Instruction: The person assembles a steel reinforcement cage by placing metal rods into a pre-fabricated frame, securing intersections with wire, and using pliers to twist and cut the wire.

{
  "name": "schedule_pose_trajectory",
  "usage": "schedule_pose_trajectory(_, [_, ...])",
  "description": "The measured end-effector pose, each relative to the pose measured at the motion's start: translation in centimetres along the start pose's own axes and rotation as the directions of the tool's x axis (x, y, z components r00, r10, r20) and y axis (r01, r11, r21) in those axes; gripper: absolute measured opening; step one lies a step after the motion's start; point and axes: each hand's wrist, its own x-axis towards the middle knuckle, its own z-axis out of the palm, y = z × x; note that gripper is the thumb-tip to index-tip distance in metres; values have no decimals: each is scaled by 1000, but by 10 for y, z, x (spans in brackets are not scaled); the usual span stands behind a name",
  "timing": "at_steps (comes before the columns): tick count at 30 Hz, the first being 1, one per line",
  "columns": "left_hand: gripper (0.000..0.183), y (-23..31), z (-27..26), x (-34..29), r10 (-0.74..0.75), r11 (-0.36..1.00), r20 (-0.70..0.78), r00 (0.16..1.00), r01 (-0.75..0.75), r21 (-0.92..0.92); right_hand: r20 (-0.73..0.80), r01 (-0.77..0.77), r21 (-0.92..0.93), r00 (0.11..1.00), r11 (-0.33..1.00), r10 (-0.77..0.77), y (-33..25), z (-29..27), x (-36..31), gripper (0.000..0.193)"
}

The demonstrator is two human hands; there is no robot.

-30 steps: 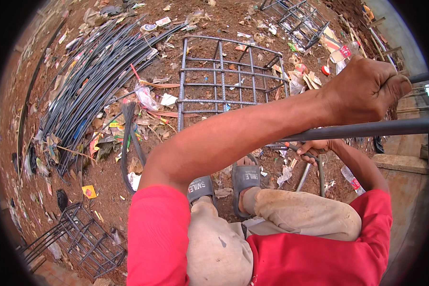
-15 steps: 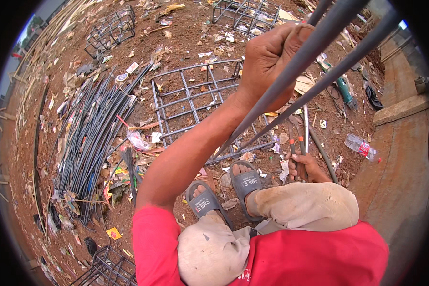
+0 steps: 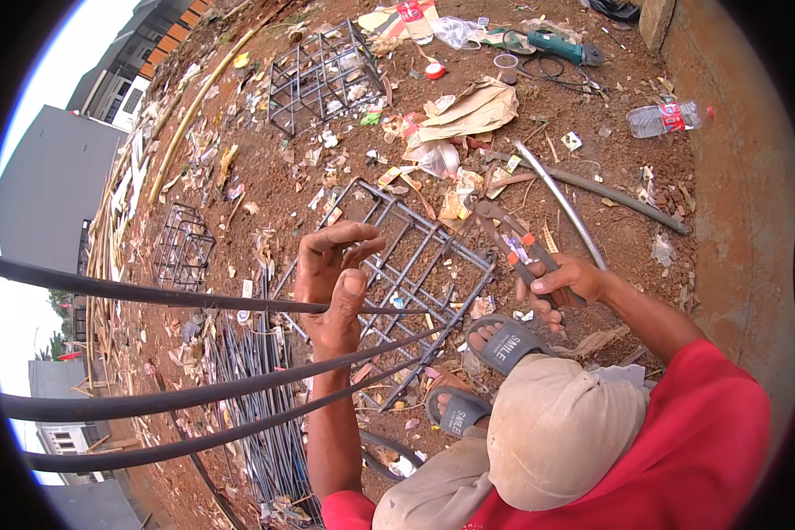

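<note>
Several long dark steel bars (image 3: 230, 375) slant in from the left, their near ends over a welded or tied grid of rebar (image 3: 397, 283) on the ground. My left hand (image 3: 334, 287) is raised beside the uppermost bar, fingers curved and apart, thumb up; that bar passes at the base of the thumb, and I cannot tell how firmly it touches. In my right hand (image 3: 564, 287), the handles of a pair of pincers (image 3: 512, 234) with orange bands are gripped, jaws pointing away over the grid's right side. My sandalled feet (image 3: 503, 343) rest at the grid's near edge.
A bundle of thin rods (image 3: 265, 406) lies left of my left arm. Rebar cages (image 3: 322, 79) stand farther off. On the right lie a silver pipe (image 3: 561, 203), an angle grinder (image 3: 565, 49) with its cord, and a plastic bottle (image 3: 667, 117). Litter covers the soil.
My left hand has opened from its fist around the bars, which now lean left instead of right. My right hand has brought the pincers up from near the ground. The view has turned.
</note>
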Motion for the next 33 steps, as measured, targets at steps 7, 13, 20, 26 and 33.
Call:
schedule_pose_trajectory(7, [52, 6, -7, -22, -99, 917, -177, 979, 159, 367, 344, 123, -47, 934, 991, -100, -31, 101, 43, 34])
schedule_pose_trajectory(13, [33, 11, 9, -21, -90, 931, -319, 944, 193, 309, 283, 173, -328, 956, 929, -78, -36, 105, 46, 35])
schedule_pose_trajectory(20, [33, 12, 10, -21, -192, 899, -348, 917, 307, 312, 203, 196, -493, 973, 848, -106, -17, 79, 41, 39])
schedule_pose_trajectory(26, [27, 12, 8, -23, -213, 881, -395, 894, 350, 317, -113, 300, -577, 892, 760, -438, -2, 44, 44, 49])
schedule_pose_trajectory(33, [26, 12, 7, -22, -236, 880, -411, 881, 372, 293, -575, -449, -818, 659, 359, -485, 38, -34, 48, 63])
